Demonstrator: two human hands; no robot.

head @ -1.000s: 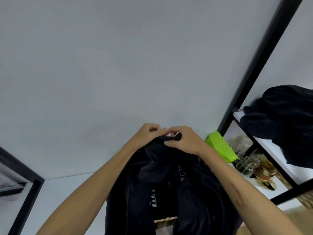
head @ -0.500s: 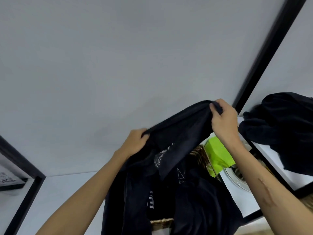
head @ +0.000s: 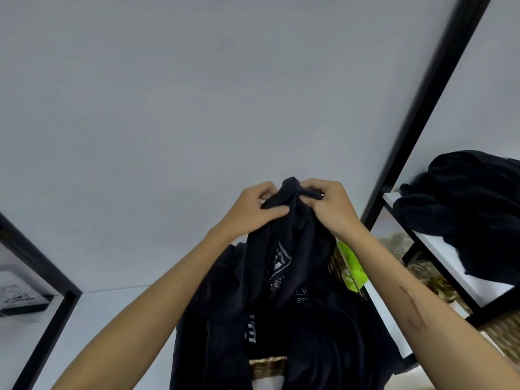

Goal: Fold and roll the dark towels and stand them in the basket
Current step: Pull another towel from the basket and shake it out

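Head view: a dark towel (head: 284, 249) is held up in front of the grey wall (head: 197, 108), its top edge bunched and pinched between the left hand (head: 253, 209) and the right hand (head: 332, 206), which are close together. More dark towels (head: 323, 333) hang below over a woven basket (head: 267, 364). Another dark pile (head: 472, 209) is seen on a white shelf (head: 439, 249) at the right.

Both arms reach forward, left hand (head: 250, 212) and right hand (head: 330, 211) raised together, fingers (head: 270, 211) curled in a pinch.
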